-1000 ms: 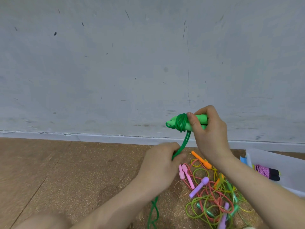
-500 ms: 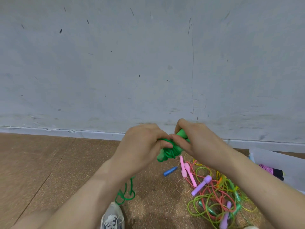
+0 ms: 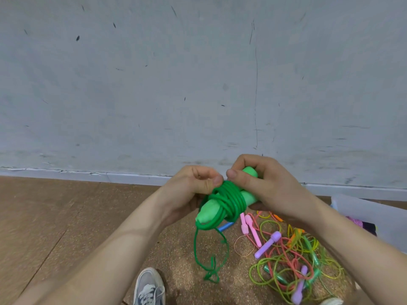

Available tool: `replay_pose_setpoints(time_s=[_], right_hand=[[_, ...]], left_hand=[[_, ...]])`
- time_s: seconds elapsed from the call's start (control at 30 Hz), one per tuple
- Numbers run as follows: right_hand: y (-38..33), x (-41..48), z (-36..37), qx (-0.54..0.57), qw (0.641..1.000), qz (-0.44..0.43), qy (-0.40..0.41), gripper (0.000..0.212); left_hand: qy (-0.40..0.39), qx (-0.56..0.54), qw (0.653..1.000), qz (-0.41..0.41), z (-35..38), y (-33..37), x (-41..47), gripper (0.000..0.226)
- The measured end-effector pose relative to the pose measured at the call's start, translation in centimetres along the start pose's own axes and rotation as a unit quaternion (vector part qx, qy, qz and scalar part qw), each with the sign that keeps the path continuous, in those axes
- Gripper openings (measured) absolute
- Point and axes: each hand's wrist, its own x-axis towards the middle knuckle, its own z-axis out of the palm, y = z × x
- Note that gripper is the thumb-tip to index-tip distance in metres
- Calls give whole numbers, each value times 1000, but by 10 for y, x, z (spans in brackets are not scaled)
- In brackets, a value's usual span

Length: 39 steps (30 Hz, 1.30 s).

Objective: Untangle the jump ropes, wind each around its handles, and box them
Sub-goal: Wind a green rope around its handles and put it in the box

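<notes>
Speckled brown floor [image 3: 66,216], scuffed grey wall [image 3: 132,84] far; left hand [image 3: 193,186] pinches green rope [image 3: 230,198] coils, right hand [image 3: 266,183] grips its handles [image 3: 209,213]; tangled ropes [image 3: 293,258] right.

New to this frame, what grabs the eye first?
Mid-frame, the left hand and right hand grip a green rope coiled round its handles, with a loose loop dangling below. At lower right, a tangle of ropes in pink, purple and yellow-green lies on the floor. A white box sits at the right edge.
</notes>
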Motion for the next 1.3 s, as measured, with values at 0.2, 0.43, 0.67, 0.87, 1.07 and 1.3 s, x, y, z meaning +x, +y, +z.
replay_pose_setpoints(time_s=[0.2,0.43,0.67,0.87,1.07,1.3], right_hand=[[9,7,4,140,981,-3,135,27],[31,31,9,63,934,-7,352,40],[47,31,9,-291,873,-119,374,24],[46,30,2,-517,783,-102,330,22],[42,31,-11,-585,790,3,183,20],[14,19,-7,-519,849,-101,12,30]], left_hand=[[137,-59,987,54,33,-22,9,22],[231,388,878,160,54,-45,8,26],[132,517,843,64,49,-25,6,42],[88,475,876,2,37,-7,-5,26],[111,789,559,230,30,-12,-15,36],[88,554,801,209,-2,9,-13,20]])
